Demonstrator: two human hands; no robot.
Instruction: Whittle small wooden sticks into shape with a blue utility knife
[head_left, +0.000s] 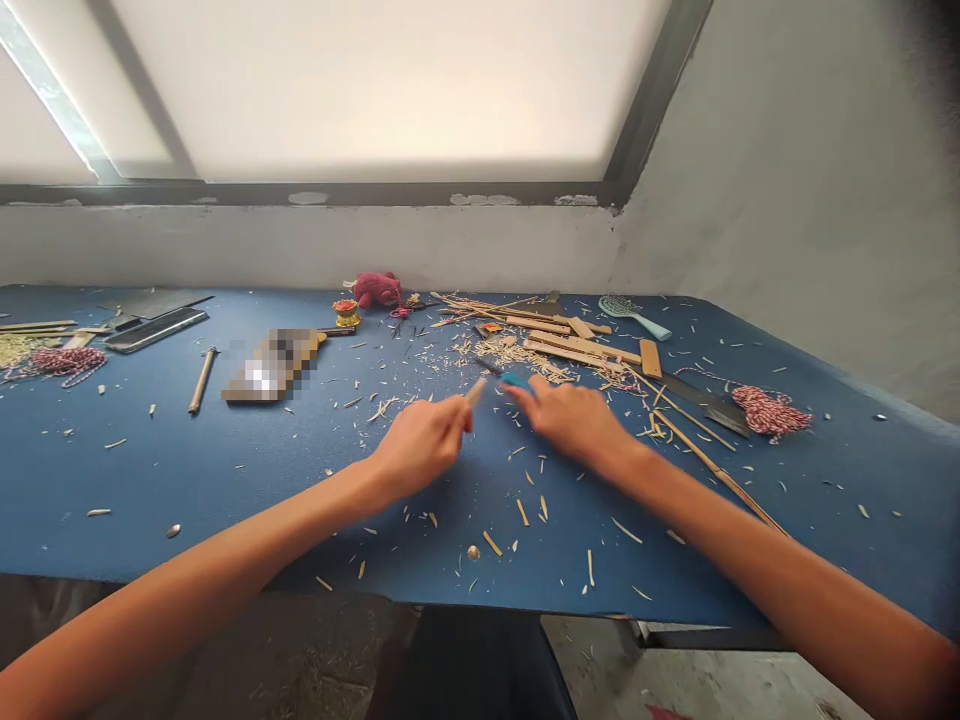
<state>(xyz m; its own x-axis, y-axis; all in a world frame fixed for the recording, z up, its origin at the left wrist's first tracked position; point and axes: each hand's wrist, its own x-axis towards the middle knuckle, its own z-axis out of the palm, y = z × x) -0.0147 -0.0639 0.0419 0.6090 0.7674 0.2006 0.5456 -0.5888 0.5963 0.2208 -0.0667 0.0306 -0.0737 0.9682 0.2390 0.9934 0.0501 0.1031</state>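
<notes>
My left hand [427, 440] is closed around a short piece of pale wood [475, 391], its tip standing out above the fist. Close by on the right, my right hand [574, 415] grips a knife with a blue handle [516, 381]. The knife's dark, narrow blade [489, 367] points left and away from me, just beyond the wood's tip. I cannot tell whether blade and wood touch. Both hands are held over the blue tabletop [285, 500]. Past the knife lies a heap of pale wood shavings [525, 355].
Bamboo strips [577, 345] and a long stick [720, 465] lie to the right, near a hairbrush [634, 315] and a red-white string bundle [772, 412]. Leftward are a hammer-like tool [202, 380] and a blurred-out flat object [274, 365]. A red plush toy [377, 289] sits at the back.
</notes>
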